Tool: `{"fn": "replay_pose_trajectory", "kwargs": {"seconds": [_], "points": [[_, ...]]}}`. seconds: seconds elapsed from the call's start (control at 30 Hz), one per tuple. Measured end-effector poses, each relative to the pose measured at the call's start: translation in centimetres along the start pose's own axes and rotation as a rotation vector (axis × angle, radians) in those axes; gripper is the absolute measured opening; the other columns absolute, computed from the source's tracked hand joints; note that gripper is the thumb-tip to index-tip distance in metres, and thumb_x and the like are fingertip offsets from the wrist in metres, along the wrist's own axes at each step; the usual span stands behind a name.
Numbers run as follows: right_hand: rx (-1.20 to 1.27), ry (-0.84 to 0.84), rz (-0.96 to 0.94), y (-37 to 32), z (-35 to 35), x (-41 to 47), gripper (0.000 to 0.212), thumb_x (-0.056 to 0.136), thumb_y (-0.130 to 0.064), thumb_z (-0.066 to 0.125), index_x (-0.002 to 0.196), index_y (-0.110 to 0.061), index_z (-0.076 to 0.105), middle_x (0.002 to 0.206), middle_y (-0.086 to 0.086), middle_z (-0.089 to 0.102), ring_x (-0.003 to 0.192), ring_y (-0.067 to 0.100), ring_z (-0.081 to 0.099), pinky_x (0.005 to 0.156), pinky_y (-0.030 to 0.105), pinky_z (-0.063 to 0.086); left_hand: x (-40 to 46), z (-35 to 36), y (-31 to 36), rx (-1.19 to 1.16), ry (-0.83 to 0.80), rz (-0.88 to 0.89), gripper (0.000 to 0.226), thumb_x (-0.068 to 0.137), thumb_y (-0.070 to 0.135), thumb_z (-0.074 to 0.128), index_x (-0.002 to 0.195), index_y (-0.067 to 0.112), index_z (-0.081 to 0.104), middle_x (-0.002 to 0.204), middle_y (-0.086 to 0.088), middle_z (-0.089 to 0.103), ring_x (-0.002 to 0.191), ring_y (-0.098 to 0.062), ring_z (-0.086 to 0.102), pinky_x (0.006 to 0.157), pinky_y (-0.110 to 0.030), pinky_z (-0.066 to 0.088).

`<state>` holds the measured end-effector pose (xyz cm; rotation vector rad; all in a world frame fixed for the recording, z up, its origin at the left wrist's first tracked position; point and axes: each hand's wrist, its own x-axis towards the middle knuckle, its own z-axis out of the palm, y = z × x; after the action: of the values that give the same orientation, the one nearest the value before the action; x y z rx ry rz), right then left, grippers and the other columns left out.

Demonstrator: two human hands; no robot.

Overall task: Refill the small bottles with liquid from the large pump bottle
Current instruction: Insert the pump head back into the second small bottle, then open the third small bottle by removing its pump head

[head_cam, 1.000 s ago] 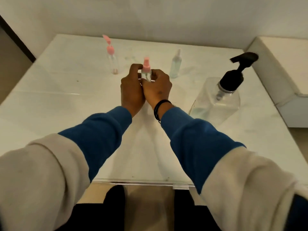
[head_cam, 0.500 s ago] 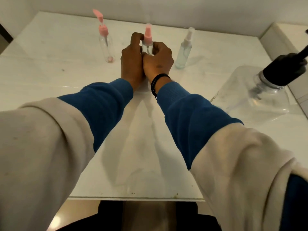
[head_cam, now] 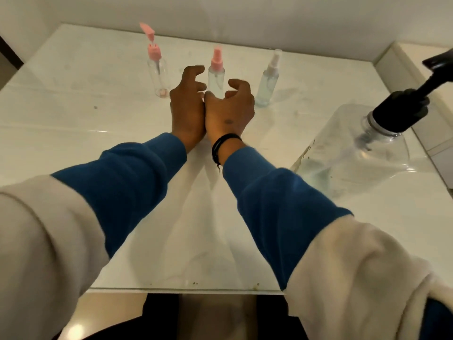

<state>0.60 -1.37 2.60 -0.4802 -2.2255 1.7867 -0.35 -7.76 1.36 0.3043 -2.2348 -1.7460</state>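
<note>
Three small clear bottles stand in a row at the back of the white table [head_cam: 73, 133]. The left one [head_cam: 158, 74] has a pink flip cap standing open. The middle one [head_cam: 216, 74] carries a pink spray top, and the right one [head_cam: 267, 84] a clear spray top. My left hand [head_cam: 187, 106] and my right hand [head_cam: 229, 107] sit side by side just in front of the middle bottle, fingers loosely curled and apart from it, holding nothing. The large clear pump bottle [head_cam: 355, 153] with a black pump head stands at the right.
A wall runs close behind the bottles. A raised white ledge [head_cam: 416, 77] borders the table on the right, behind the pump bottle. The table's front edge lies near my body.
Both hands gripped the middle spray bottle before; now they have let go and pulled back a little, fingers spread apart. The bottle stays upright.
</note>
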Motion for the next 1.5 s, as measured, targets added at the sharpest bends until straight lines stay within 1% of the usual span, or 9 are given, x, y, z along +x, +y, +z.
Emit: {"fn": "replay_pose_trajectory", "kwargs": {"seconds": [0.3, 0.43, 0.53, 0.63, 0.8, 0.9, 1.0, 1.1, 1.5], "points": [[0.059, -0.047, -0.081, -0.2, 2.7, -3.2, 0.021, 0.087, -0.016, 0.077, 0.104, -0.013, 0.066, 0.107, 0.003, 0.064, 0.076, 0.003, 0.056, 0.067, 0.002, 0.038, -0.7, -4.4, -1.5, 0.323, 0.164, 0.163, 0.016, 0.092, 0.003, 0.055, 0.094, 0.011, 0.069, 0.086, 0.008, 0.065, 0.074, -0.004, 0.058, 0.066, -0.003, 0.042], [0.012, -0.2, -0.101, -1.2, 4.4, -3.4, 0.03, 0.09, -0.021, 0.076, 0.116, -0.011, 0.064, 0.118, 0.005, 0.063, 0.072, -0.004, 0.054, 0.067, 0.003, 0.039, -0.2, -6.3, -1.7, 0.235, 0.29, 0.04, 0.01, 0.088, 0.007, 0.06, 0.096, 0.013, 0.061, 0.079, 0.012, 0.056, 0.07, -0.003, 0.053, 0.069, -0.015, 0.049], [-0.02, -0.274, -0.084, -1.6, 5.6, -3.3, 0.041, 0.092, -0.025, 0.075, 0.128, -0.012, 0.058, 0.128, 0.005, 0.059, 0.071, -0.008, 0.047, 0.08, 0.016, 0.042, -0.2, -7.2, -1.2, 0.106, 0.345, 0.005, 0.039, 0.07, 0.029, 0.058, 0.105, 0.013, 0.057, 0.098, 0.002, 0.058, 0.086, -0.01, 0.053, 0.081, -0.027, 0.05], [-0.061, -0.309, -0.077, -1.9, 6.4, -3.1, 0.052, 0.093, -0.027, 0.073, 0.138, -0.011, 0.053, 0.135, 0.005, 0.057, 0.084, 0.0, 0.049, 0.088, 0.019, 0.04, 0.5, -7.7, -1.3, 0.025, 0.325, -0.05, 0.06, 0.069, 0.032, 0.052, 0.124, 0.008, 0.055, 0.12, -0.006, 0.057, 0.101, -0.016, 0.056, 0.09, -0.029, 0.052], [-0.09, -0.341, -0.075, -2.1, 7.4, -2.4, 0.056, 0.094, -0.022, 0.072, 0.145, -0.014, 0.05, 0.142, 0.006, 0.058, 0.124, 0.019, 0.057, 0.106, 0.027, 0.044, 2.8, -8.2, -2.8, 0.137, 0.224, -0.048, 0.043, 0.095, 0.001, 0.049, 0.137, 0.008, 0.054, 0.13, -0.008, 0.059, 0.116, -0.025, 0.061, 0.1, -0.032, 0.052], [-0.087, -0.342, -0.099, -2.0, 7.9, -1.9, 0.053, 0.094, -0.018, 0.071, 0.143, -0.014, 0.053, 0.134, 0.004, 0.063, 0.121, 0.018, 0.06, 0.096, 0.021, 0.043, 3.9, -8.3, -3.4, 0.145, 0.19, -0.033, 0.041, 0.098, 0.003, 0.044, 0.138, 0.006, 0.055, 0.134, -0.011, 0.06, 0.118, -0.026, 0.062, 0.105, -0.035, 0.05], [-0.08, -0.331, -0.107, -1.7, 8.2, -1.6, 0.047, 0.096, -0.019, 0.07, 0.14, -0.014, 0.055, 0.128, 0.002, 0.066, 0.103, 0.011, 0.058, 0.087, 0.016, 0.04, 4.9, -8.4, -3.9, 0.231, 0.168, 0.021, 0.037, 0.101, 0.006, 0.047, 0.135, 0.009, 0.06, 0.13, -0.008, 0.065, 0.112, -0.016, 0.062, 0.099, -0.018, 0.049], [-0.075, -0.315, -0.111, -1.5, 8.5, -1.4, 0.041, 0.096, -0.022, 0.07, 0.135, -0.013, 0.058, 0.119, 0.0, 0.067, 0.099, 0.009, 0.055, 0.088, 0.018, 0.041, 5.5, -8.4, -4.6, 0.339, 0.163, 0.099, 0.032, 0.101, 0.009, 0.05, 0.129, 0.011, 0.066, 0.121, -0.004, 0.07, 0.097, -0.008, 0.058, 0.073, 0.005, 0.036], [-0.072, -0.321, -0.104, -1.6, 7.2, -2.7, 0.03, 0.097, -0.021, 0.069, 0.125, -0.012, 0.063, 0.097, -0.009, 0.057, 0.092, 0.01, 0.053, 0.085, 0.021, 0.043, 3.9, -8.8, -4.6, 0.436, 0.177, 0.1, 0.026, 0.097, 0.007, 0.055, 0.119, 0.011, 0.069, 0.104, 0.003, 0.067, 0.092, -0.009, 0.059, 0.072, 0.003, 0.038]]}}
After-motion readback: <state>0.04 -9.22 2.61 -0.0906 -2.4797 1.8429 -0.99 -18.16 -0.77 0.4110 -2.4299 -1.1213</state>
